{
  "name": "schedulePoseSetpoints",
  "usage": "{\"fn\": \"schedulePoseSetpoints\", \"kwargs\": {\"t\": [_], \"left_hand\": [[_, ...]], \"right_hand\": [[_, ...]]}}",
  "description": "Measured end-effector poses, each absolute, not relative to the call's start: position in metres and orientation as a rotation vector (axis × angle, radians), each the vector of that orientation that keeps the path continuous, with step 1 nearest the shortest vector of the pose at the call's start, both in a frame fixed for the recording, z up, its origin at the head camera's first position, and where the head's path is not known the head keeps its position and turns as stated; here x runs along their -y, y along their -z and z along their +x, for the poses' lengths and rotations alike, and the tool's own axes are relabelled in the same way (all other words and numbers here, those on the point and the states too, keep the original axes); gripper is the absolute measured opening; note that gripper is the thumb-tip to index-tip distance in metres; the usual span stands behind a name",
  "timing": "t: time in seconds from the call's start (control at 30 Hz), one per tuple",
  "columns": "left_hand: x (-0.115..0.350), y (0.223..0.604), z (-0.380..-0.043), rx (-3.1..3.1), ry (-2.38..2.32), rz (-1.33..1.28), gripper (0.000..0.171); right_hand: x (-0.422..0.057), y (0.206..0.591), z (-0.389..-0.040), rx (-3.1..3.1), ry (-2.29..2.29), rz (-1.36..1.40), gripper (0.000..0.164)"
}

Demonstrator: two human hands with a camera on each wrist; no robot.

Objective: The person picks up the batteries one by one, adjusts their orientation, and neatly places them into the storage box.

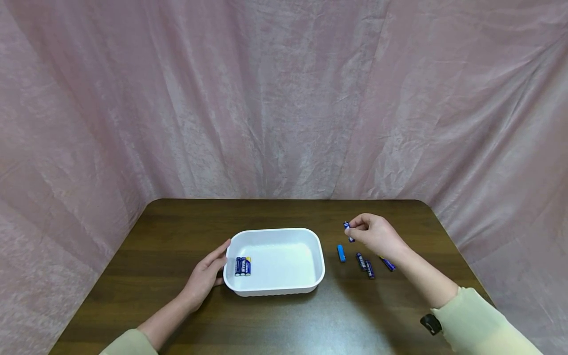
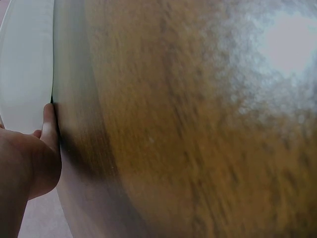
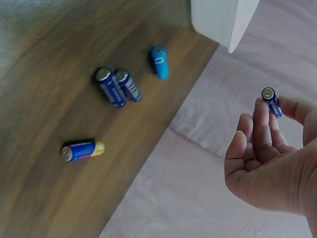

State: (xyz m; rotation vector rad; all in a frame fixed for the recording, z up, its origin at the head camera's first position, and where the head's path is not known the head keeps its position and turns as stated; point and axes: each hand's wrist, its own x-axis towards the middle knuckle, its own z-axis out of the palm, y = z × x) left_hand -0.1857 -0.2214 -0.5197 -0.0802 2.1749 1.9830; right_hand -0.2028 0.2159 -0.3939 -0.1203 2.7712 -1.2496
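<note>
A white plastic tray (image 1: 284,290) stands mid-table, with several batteries (image 1: 242,266) lined up side by side inside its left end. Against the tray's left wall rests my left hand (image 1: 204,281), its fingers fairly straight along the side and near the rim. To the right of the tray, my right hand (image 1: 377,236) pinches a dark blue battery (image 3: 272,103) between thumb and fingertips, raised above the table. Below that hand lie a light blue battery (image 1: 341,253), two dark blue batteries (image 3: 117,89) side by side, and a blue and yellow battery (image 3: 83,150).
The dark wooden table (image 1: 191,217) has rounded far corners. A pink curtain (image 1: 284,98) hangs behind it and along both sides. Near the right sleeve, a small black object (image 1: 430,324) sits at the cuff.
</note>
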Motion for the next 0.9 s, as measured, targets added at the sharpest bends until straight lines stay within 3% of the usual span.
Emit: {"fn": "schedulePoseSetpoints", "kwargs": {"t": [0.9], "left_hand": [[0.221, 0.517, -0.187, -2.168, -1.992, -0.075, 0.049]], "right_hand": [[-0.137, 0.400, -0.216, -2.632, 1.345, -0.201, 0.018]]}}
